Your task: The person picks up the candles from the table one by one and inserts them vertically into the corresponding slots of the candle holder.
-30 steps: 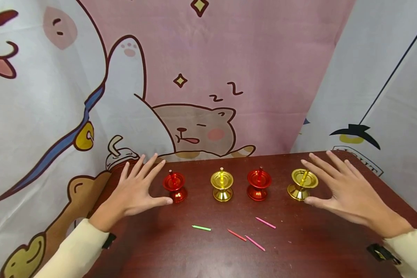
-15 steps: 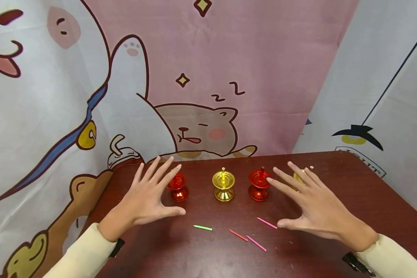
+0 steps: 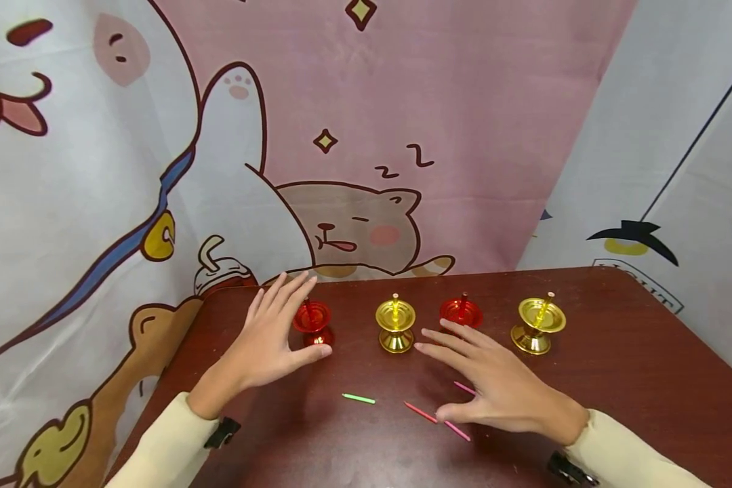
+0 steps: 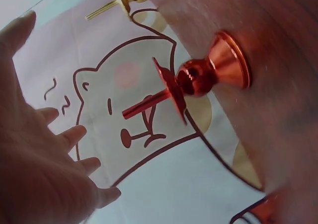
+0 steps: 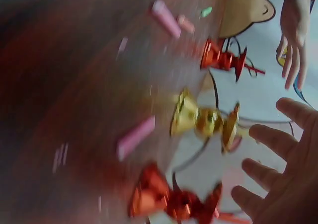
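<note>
My left hand (image 3: 265, 346) hovers with fingers spread beside the leftmost red candle holder (image 3: 315, 327), hiding part of it. In the left wrist view a gap separates that hand from the red holder (image 4: 198, 77). Holding nothing, my right hand (image 3: 506, 390) is spread above several thin candles. It partly covers the second red candle holder (image 3: 461, 312) and two pink candles (image 3: 459, 432). A red candle (image 3: 419, 411) and a green candle (image 3: 358, 398) lie to its left. Gold candle holders stand in the middle (image 3: 396, 332) and at the right (image 3: 533, 332).
The holders form a row toward the back of the dark red-brown table (image 3: 616, 379), each with an upright stem in its dish. Behind it hangs a cartoon-printed cloth (image 3: 463, 102). Dark wrist straps (image 3: 222, 432) show by the sleeves.
My right hand has swept left from the right gold candle holder to above the candles, uncovering that holder. My left hand has shifted slightly right. The holders and candles stay put.
</note>
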The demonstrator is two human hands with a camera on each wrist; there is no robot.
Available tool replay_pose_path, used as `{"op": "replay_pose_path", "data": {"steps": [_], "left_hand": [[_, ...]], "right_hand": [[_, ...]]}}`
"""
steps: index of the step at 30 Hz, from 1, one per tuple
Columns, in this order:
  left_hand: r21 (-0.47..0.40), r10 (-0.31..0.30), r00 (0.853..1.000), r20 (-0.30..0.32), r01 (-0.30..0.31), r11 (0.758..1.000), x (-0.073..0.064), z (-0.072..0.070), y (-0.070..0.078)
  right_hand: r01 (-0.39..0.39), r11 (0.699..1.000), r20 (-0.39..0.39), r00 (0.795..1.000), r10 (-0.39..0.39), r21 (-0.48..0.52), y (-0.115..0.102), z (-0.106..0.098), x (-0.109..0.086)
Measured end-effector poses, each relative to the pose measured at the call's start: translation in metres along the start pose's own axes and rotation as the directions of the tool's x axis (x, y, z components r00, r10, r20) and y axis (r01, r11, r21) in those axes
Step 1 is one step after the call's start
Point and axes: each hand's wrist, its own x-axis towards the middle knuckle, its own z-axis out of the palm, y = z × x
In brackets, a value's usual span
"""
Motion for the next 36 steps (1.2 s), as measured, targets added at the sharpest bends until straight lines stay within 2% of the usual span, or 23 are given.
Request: {"op": "replay_pose_path", "data": {"steps": [2, 4, 8, 11, 14, 17, 20, 22, 25, 27, 35, 36], "left_hand": [[-0.079, -0.022, 0.999, -0.026, 0.02, 0.997, 0.003, 0.002, -0.002], [-0.167, -0.052, 0.997, -0.053, 0.043, 0.985, 0.005, 0.005, -0.005], [-0.307, -0.132, 0.989, -0.073, 0.103, 0.946, 0.008, 0.012, -0.014], [-0.387, -0.19, 0.981, -0.042, 0.16, 0.908, 0.01, 0.02, -0.025], [-0.462, -0.242, 0.97, 0.021, 0.224, 0.858, 0.012, 0.029, -0.037], [-0.543, -0.308, 0.944, 0.115, 0.319, 0.777, 0.014, 0.038, -0.047], [-0.603, -0.368, 0.908, 0.202, 0.411, 0.684, 0.015, 0.044, -0.054], [-0.624, -0.401, 0.883, 0.243, 0.459, 0.633, 0.015, 0.048, -0.057], [-0.638, -0.426, 0.863, 0.271, 0.492, 0.592, 0.015, 0.053, -0.06], [-0.644, -0.434, 0.857, 0.277, 0.501, 0.579, 0.015, 0.055, -0.061], [-0.664, -0.403, 0.876, 0.265, 0.468, 0.582, 0.016, 0.064, -0.064], [-0.671, -0.403, 0.875, 0.267, 0.469, 0.575, 0.016, 0.065, -0.064]], "right_hand": [[-0.032, 0.992, 0.039, 0.999, 0.027, 0.123, -0.004, 0.008, 0.007], [-0.064, 0.966, 0.084, 0.996, 0.044, 0.252, -0.007, 0.015, 0.014], [-0.127, 0.87, 0.155, 0.986, 0.059, 0.476, -0.013, 0.029, 0.03], [-0.163, 0.802, 0.182, 0.981, 0.069, 0.574, -0.015, 0.038, 0.043], [-0.203, 0.749, 0.21, 0.974, 0.087, 0.63, -0.017, 0.043, 0.056], [-0.245, 0.717, 0.246, 0.964, 0.105, 0.652, -0.017, 0.047, 0.066], [-0.279, 0.708, 0.278, 0.953, 0.121, 0.648, -0.018, 0.054, 0.075], [-0.284, 0.711, 0.291, 0.95, 0.116, 0.644, -0.019, 0.059, 0.08], [-0.281, 0.715, 0.303, 0.948, 0.101, 0.64, -0.022, 0.066, 0.085], [-0.263, 0.72, 0.301, 0.95, 0.08, 0.642, -0.024, 0.071, 0.087], [-0.255, 0.755, 0.318, 0.946, 0.064, 0.604, -0.033, 0.078, 0.095], [-0.25, 0.763, 0.317, 0.946, 0.062, 0.596, -0.034, 0.078, 0.096]]}}
